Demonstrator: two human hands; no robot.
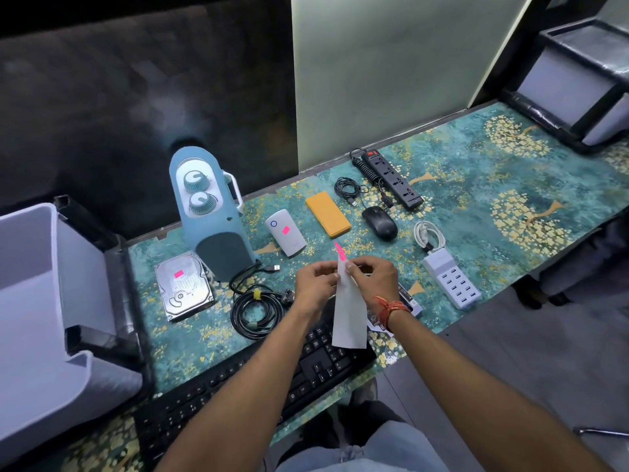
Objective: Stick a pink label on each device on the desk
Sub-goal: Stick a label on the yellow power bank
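Head view: left hand (315,284) and right hand (374,277) both pinch a label sheet (349,315) between them, above the keyboard (272,379).

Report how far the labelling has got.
Done: pink labels sit on the hard drive and white device. In hand: both hands, left and right, hold the label sheet. Left, no label visible: orange power bank, mouse, power strip, USB charger, keyboard, blue appliance.

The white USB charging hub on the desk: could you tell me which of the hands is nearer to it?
Right. The right hand pinches the label sheet just left of the white USB charging hub; the left hand is farther left, beyond the sheet.
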